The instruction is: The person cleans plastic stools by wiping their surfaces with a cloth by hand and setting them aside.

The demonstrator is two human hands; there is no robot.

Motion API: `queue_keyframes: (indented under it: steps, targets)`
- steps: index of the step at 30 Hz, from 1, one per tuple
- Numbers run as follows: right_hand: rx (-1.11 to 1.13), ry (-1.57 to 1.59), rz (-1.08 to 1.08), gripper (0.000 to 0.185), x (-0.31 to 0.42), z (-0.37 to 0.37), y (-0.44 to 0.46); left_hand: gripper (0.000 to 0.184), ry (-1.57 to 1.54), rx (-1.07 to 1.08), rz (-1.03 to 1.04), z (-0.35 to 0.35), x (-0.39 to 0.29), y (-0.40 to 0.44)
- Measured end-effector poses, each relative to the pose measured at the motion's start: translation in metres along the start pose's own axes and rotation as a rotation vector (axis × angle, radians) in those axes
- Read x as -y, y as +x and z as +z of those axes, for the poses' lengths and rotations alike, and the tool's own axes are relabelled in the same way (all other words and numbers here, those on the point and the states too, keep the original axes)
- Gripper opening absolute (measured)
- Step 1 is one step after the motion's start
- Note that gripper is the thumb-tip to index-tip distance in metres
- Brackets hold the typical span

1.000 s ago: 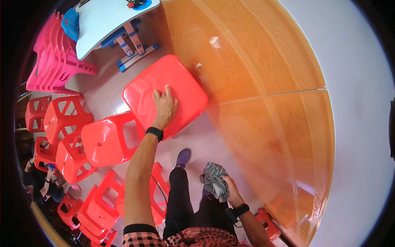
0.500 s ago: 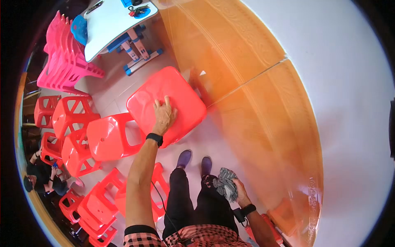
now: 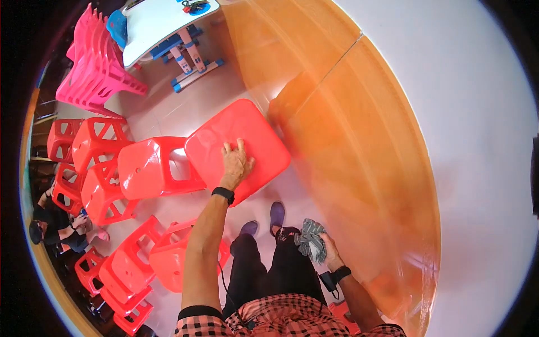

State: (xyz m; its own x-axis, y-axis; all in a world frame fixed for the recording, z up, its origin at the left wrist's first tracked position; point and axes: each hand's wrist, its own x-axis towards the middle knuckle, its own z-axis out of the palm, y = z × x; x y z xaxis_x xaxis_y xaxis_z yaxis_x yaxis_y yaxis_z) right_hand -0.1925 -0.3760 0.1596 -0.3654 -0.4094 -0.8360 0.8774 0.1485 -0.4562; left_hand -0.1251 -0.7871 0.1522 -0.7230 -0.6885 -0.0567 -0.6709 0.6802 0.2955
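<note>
My left hand [image 3: 238, 164] is on the seat of a red plastic stool [image 3: 258, 132]. Two of its fingers point forward over the seat; the other fingertips are bent down and partly hidden, so their grip is hard to see. The stool moves along with this hand. Low on the right, my right hand [image 3: 331, 250] is closed around a crumpled grey striped cloth [image 3: 311, 240], near my right thigh. Left of the held stool stands another red stool [image 3: 145, 167], close beside it.
More red stools [image 3: 101, 140] stand in rows on the left. Behind them are stacked pink chairs [image 3: 95, 62] and a white-topped table [image 3: 163, 22]. An orange-brown glossy panel [image 3: 359, 151] runs along the right. A seated person [image 3: 56, 224] is at far left.
The stool under my left hand has shifted right and nearer to me, away from the neighbouring stool. My feet have stepped. The cloth stays in my right hand.
</note>
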Motion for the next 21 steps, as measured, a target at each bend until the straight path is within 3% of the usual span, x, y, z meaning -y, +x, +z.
queue_keyframes:
  steps: [10, 21]
  targets:
    - [-0.15, -0.026, 0.107, 0.027, 0.002, 0.002, 0.002, 0.07, 0.012, -0.015, 0.01, 0.023, -0.039, 0.035]
    - [-0.096, 0.031, 0.076, 0.022, -0.017, -0.014, 0.009, 0.069, 0.03, 0.028, -0.031, 0.038, -0.066, 0.029]
